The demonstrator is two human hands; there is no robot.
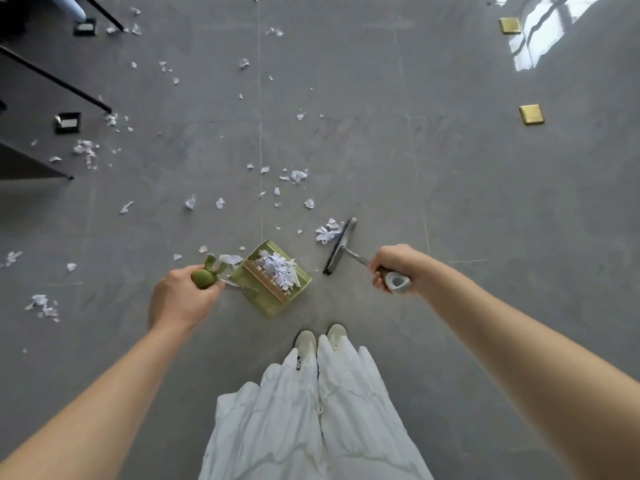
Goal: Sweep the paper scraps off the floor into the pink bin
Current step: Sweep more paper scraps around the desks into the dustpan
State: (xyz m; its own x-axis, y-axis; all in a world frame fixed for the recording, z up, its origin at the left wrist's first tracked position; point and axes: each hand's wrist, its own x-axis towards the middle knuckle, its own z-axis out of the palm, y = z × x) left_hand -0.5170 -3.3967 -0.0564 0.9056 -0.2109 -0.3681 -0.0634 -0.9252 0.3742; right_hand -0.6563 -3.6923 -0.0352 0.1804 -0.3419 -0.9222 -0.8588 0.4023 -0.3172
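We grip the green handle (204, 277) of the dustpan (273, 282) with our left hand (180, 299), fingers curled round it, and our right hand (389, 268) is wrapped round the grey handle (396, 282) of the broom (339, 245). The dustpan sits just ahead of our two pale shoes (322, 337) and holds a heap of paper scraps (280, 266). The broom head stands to its right, apart from it, with one small clump of scraps (327, 231) touching its far side.

Open grey floor (467, 185) spreads to the right, with two brass squares (531, 114) set in it and a bright patch of window light (540, 32) at the far corner. The left edge is crowded: three thin black legs (59, 79) slant in from dark furniture, and two small black boxes (67, 123) lie beside them.

Loose scraps are too many to count; they lie mostly ahead and to the left, thickest near the legs. We cannot see the pink bin.
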